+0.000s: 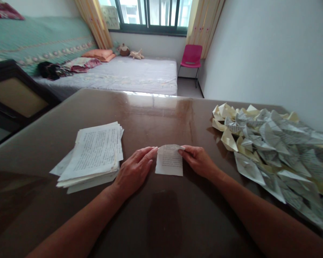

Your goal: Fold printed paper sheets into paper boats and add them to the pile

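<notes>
A small sheet of printed paper (169,163) lies in front of me on the brown table, its far edge bowed upward. My right hand (197,157) pinches its far right corner between thumb and fingers. My left hand (136,166) rests on the table with fingers stretched out, the fingertips touching the far left corner. Its thumb sits apart from the paper. Just left of that hand is a stack of printed paper sheets (93,152), unevenly piled. Many folded paper boats (266,132), white and yellowish, cover the table's right side beyond my right arm.
The glossy brown table (156,118) reaches toward a bed (140,75) with pillows and soft toys. A pink chair (191,56) stands by the right wall near the window. At the left is a dark wooden cabinet (18,96).
</notes>
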Action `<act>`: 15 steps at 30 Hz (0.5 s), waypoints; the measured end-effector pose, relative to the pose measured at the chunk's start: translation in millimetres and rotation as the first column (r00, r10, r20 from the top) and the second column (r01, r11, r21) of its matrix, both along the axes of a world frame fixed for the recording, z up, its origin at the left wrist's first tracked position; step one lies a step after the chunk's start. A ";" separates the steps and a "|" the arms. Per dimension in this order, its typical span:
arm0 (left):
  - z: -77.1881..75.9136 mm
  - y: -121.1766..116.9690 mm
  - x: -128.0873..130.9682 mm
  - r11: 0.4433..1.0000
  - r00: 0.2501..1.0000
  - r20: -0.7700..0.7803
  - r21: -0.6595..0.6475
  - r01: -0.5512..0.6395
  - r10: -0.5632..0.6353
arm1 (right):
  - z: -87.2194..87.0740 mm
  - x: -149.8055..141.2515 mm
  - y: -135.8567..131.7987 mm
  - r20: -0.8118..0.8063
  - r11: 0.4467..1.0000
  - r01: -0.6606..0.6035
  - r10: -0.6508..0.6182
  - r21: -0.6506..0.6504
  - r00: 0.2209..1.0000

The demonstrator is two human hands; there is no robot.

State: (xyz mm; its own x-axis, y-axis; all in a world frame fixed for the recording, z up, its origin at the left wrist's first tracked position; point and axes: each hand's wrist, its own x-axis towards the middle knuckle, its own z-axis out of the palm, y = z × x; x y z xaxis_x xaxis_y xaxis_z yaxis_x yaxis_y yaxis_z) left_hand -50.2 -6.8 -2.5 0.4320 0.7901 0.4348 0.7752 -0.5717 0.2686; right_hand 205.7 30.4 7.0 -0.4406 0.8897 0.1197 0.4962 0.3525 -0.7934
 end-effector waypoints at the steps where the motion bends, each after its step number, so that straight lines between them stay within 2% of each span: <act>1: 1.1 -0.1 0.3 1.000 1.000 -0.001 0.003 0.002 -0.002 | -0.7 0.2 1.0 -0.012 0.999 0.042 -0.042 -0.005 0.999; 3: 2.1 -0.3 0.7 1.000 1.000 -0.001 0.010 0.012 -0.012 | 0.1 2.6 3.8 -0.041 0.991 0.130 -0.129 0.016 0.991; 5: 1.6 -0.2 0.9 1.000 1.000 -0.001 0.020 0.021 -0.021 | 4.5 7.2 6.9 -0.056 0.964 0.244 -0.240 0.105 0.969; 7: 0.7 0.0 0.9 0.999 1.000 0.001 0.031 0.024 -0.024 | 11.4 12.5 8.7 -0.068 0.901 0.354 -0.349 0.252 0.935; 9: 1.2 0.0 1.0 0.999 1.000 0.009 0.042 0.028 -0.029 | 18.6 16.2 7.5 -0.096 0.808 0.405 -0.405 0.428 0.909; 11: 4.0 -0.8 1.5 0.997 0.999 0.031 0.078 0.030 -0.033 | 23.4 16.1 2.4 -0.104 0.731 0.366 -0.378 0.576 0.920; 12: 6.1 -1.6 2.2 0.994 0.998 0.044 0.109 0.029 -0.034 | 24.3 14.2 -1.3 -0.069 0.714 0.301 -0.335 0.633 0.940; 15: 12.4 -5.2 6.2 0.975 0.998 0.047 0.217 0.038 -0.049 | 22.0 1.6 -13.7 0.204 0.721 -0.038 -0.144 0.691 0.968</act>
